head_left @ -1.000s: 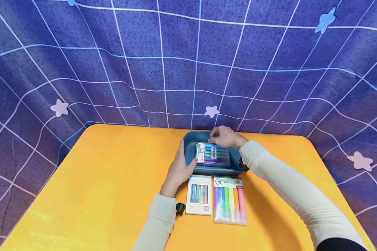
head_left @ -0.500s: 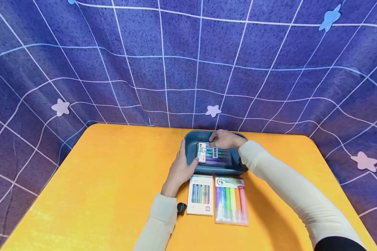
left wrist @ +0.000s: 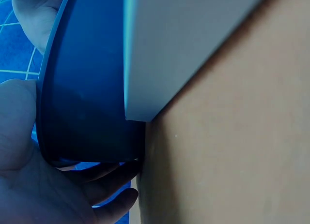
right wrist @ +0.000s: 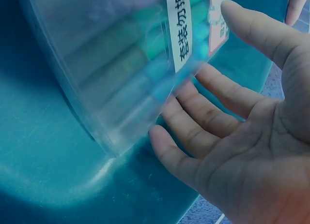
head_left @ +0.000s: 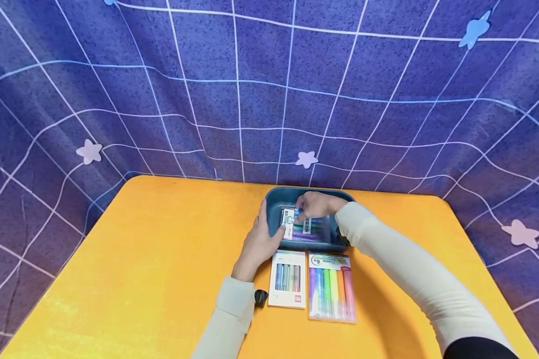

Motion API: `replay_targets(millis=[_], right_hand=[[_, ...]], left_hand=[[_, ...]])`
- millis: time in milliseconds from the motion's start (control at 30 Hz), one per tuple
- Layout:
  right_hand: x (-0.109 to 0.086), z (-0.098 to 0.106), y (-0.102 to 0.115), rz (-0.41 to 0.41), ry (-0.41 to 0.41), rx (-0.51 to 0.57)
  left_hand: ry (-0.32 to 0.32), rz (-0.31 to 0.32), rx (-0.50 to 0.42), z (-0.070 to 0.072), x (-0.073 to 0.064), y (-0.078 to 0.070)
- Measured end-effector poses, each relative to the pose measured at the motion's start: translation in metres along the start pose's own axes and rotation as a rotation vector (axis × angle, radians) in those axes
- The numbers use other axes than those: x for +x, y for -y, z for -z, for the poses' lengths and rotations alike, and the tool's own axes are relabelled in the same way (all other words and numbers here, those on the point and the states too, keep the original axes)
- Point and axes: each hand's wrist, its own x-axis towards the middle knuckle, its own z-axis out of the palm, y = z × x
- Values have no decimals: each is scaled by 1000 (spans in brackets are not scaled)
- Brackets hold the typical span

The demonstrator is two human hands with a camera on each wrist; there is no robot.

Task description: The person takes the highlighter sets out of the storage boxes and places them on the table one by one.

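Note:
A dark blue-green tray [head_left: 314,245] stands at the table's far edge. My left hand [head_left: 261,244] holds its left end, thumb at the rim and fingers round the outside, as the left wrist view shows. Inside the tray lies a clear pack of coloured pens [head_left: 303,232] with a white label. My right hand [head_left: 316,205] reaches in from the right and grips the pack's far edge. In the right wrist view its thumb is over the label end and its fingers [right wrist: 193,127] curl against the side, some tips hidden by the pack [right wrist: 131,64].
In front of the tray a white windowed box of pens [head_left: 287,296] and a clear pack of bright highlighters [head_left: 332,294] lie side by side on the yellow table [head_left: 161,259]. A blue grid-patterned curtain [head_left: 260,99] hangs behind the table.
My right hand has moved lower over the pack, its thumb now on the label end. The pack has shifted slightly toward the tray's near wall. My left hand stays at the tray.

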Motion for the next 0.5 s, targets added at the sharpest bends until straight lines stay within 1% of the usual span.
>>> replay_targets(millis=[133, 367, 500], right_hand=[[1, -1, 1, 2, 5, -13], [1, -3, 4, -19, 45, -15], [1, -2, 6, -31, 44, -27]], left_hand=[[-2, -9, 4, 0, 1, 1], [-3, -9, 20, -1, 2, 3], [-6, -11, 22, -2, 2, 4]])
